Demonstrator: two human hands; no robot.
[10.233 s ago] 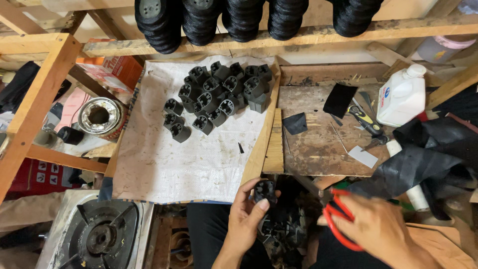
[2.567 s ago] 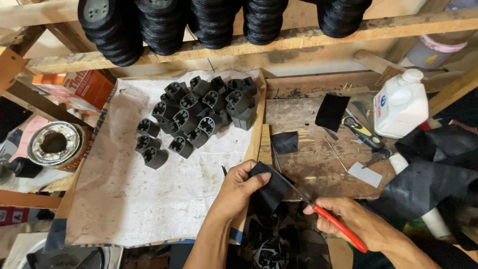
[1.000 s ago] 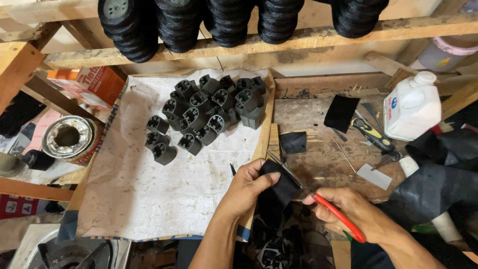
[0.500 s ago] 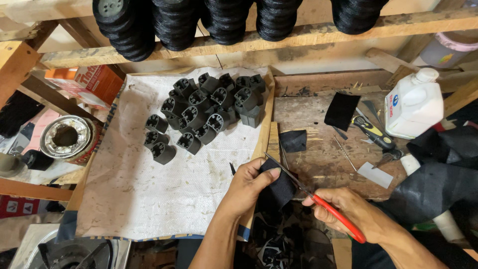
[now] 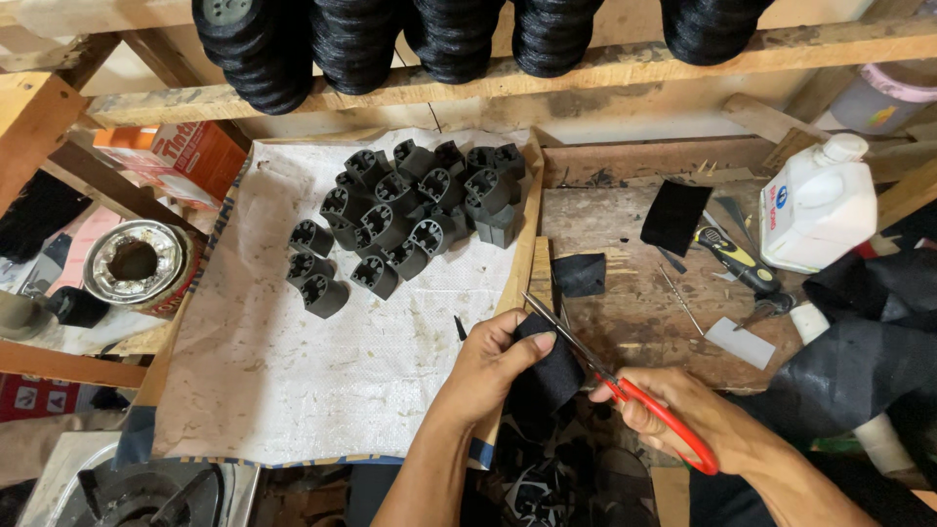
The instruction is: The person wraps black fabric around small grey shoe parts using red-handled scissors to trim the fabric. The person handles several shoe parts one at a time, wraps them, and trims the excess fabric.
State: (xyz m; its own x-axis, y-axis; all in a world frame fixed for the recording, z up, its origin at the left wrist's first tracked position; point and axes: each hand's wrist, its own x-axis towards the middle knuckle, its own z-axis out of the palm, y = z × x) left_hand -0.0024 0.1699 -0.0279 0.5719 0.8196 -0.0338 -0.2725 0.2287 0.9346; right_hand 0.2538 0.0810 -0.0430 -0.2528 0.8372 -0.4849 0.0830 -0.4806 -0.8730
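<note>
Rough wooden framing surrounds a cluttered workbench whose planks are scarred and stained. On its left half lies a white woven sheet, grubby and wrinkled, carrying a heap of black moulded plastic parts with ribbed round sockets. Above, a timber rail holds a row of spools wound with black cord. To the left sit an orange carton and a shiny metal tin; to the right stand a white plastic jug, a yellow-handled tool, two loose black fabric scraps and a pile of dark sheeting.

At the bench's near edge the left hand curls shut around a piece of black fabric, thumb pressing on top, the soft matte cloth hanging down below the grip. The right hand has its fingers closed through the red loops of a pair of scissors, whose slim metal blades run up and left across the top edge of the fabric, touching it. How far the blades are parted cannot be told. Below the hands lies more dark clutter, too shadowed to make out.
</note>
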